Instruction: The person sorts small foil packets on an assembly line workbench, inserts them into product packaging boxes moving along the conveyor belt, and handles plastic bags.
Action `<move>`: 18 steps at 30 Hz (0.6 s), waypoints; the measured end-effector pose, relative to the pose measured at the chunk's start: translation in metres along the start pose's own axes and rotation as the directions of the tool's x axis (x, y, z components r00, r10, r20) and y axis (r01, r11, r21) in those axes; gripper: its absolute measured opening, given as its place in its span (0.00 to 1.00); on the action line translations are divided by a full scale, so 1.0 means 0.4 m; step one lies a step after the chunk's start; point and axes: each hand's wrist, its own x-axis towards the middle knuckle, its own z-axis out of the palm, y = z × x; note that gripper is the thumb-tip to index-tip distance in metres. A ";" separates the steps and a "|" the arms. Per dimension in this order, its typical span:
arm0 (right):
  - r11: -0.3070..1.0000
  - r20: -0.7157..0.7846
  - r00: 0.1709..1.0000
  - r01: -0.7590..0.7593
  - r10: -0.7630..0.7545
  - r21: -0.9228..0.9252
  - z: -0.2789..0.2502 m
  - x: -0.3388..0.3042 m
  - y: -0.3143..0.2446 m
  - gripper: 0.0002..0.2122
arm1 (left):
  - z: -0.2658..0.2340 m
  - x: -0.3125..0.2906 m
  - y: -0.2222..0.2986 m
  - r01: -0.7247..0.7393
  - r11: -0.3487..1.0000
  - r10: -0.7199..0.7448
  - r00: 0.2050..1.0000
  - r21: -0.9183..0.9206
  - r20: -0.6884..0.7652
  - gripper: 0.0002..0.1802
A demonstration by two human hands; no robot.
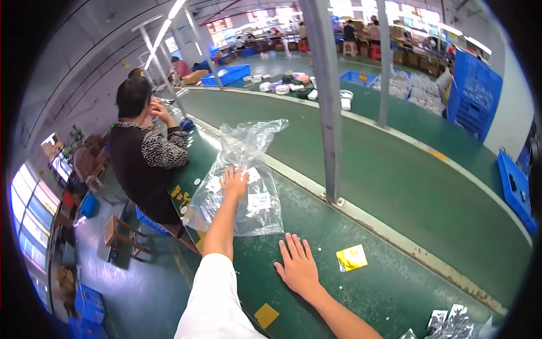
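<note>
My left hand (pixel 234 183) reaches forward and presses on a large clear plastic bag (pixel 265 221), its fingers spread. A white printed label (pixel 259 202) shows on or through the bag, and more white pieces lie beside my fingers. The bag's crumpled far end stretches toward the table's back edge. Nearer to me, my right hand (pixel 299 268) lies palm down on the green tabletop (pixel 324 240), fingers stretched out, holding nothing. A shiny yellow packet (pixel 352 258) rests just right of that hand. Closer to my body is a flat tan square (pixel 266 315).
Small clear-and-grey packets (pixel 454 325) pile at the lower right. A metal post (pixel 328 113) rises at the table's far edge, before a long green conveyor belt (pixel 418 169). A person (pixel 144 147) stands at the left. A wooden stool (pixel 119 234) is on the floor.
</note>
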 end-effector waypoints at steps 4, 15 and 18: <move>0.998 -0.019 0.998 0.055 -0.054 0.021 -0.023 0.039 -0.074 0.30 | -0.209 -0.125 -0.071 0.057 0.998 -0.055 0.993 0.017 -0.100 0.38; 0.997 -0.065 0.995 0.081 -0.080 0.020 -0.021 0.054 -0.049 0.30 | -0.205 -0.306 -0.038 0.014 0.999 -0.022 0.986 -0.047 -0.165 0.36; 0.994 -0.066 0.993 0.099 -0.096 0.044 -0.013 0.055 -0.055 0.30 | -0.206 -0.343 -0.052 0.038 0.999 -0.044 0.987 -0.038 -0.158 0.37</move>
